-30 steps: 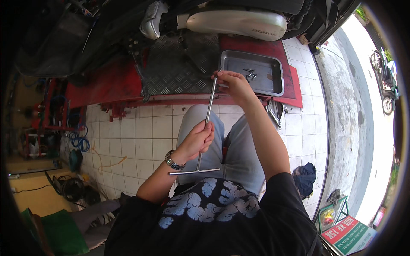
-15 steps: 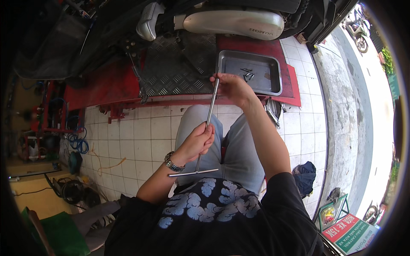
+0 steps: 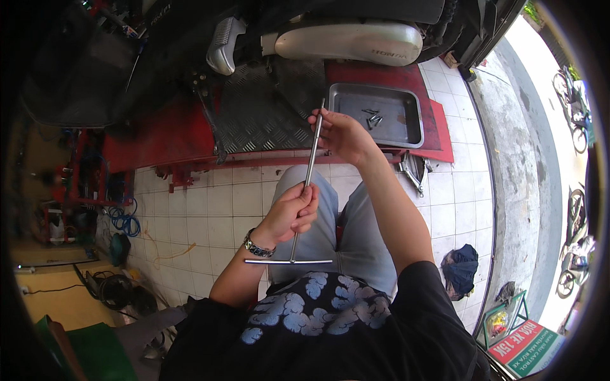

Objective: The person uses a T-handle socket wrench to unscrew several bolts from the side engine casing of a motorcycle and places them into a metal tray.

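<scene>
A long steel T-handle wrench stands slanted over my lap, its crossbar near my shirt and its tip pointing away toward the lift. My left hand wraps round the lower shaft. Farther up, the fingers of my right hand pinch the wrench close to its far end. A short length at the tip shows past those fingers; I cannot tell whether it is a separate piece. Just beyond my right hand, a metal tray holds several small silver bolts or pins.
A motorbike with a silver exhaust cover stands on the red lift platform ahead. A metal bracket leans below the tray. Blue hose coils at left; dark cloth lies on the tiles at right.
My right fingers sit slightly lower on the wrench, so more of the tip shows above them. The crossbar has turned a little. The whole view has shifted slightly.
</scene>
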`<state>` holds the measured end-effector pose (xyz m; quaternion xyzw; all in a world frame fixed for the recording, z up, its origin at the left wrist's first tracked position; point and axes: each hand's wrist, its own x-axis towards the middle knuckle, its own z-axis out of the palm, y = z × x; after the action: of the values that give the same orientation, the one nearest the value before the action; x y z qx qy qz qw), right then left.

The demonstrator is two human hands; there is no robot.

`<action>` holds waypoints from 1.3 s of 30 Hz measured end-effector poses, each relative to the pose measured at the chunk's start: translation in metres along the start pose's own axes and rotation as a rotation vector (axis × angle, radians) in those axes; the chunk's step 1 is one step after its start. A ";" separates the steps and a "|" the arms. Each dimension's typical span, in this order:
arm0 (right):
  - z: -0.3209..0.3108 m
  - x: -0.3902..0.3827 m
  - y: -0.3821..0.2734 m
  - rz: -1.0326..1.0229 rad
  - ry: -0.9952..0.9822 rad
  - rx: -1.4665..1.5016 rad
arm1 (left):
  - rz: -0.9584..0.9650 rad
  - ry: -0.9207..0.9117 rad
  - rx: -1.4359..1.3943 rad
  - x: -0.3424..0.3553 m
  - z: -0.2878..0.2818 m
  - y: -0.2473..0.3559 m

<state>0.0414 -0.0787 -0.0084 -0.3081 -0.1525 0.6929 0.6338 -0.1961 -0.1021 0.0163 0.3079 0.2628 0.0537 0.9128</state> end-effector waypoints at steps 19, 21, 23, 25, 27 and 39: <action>0.121 0.121 -0.057 -0.302 0.174 0.076 | 0.225 -0.100 -0.166 0.027 0.017 0.147; 0.120 0.127 -0.058 -0.308 0.178 0.124 | 0.214 -0.115 -0.183 0.029 0.018 0.151; 0.120 0.131 -0.060 -0.285 0.173 0.112 | 0.212 -0.130 -0.197 0.030 0.017 0.153; 0.122 0.134 -0.062 -0.272 0.173 0.109 | 0.214 -0.170 -0.232 0.031 0.016 0.153; 0.123 0.137 -0.064 -0.269 0.181 0.119 | 0.216 -0.189 -0.252 0.030 0.017 0.155; 0.130 0.136 -0.068 -0.333 0.211 0.233 | 0.186 -0.245 -0.336 0.026 0.019 0.163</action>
<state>0.0134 0.0868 0.0999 -0.2740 -0.0530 0.5558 0.7830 -0.1539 0.0257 0.1140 0.1789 0.1079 0.1429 0.9674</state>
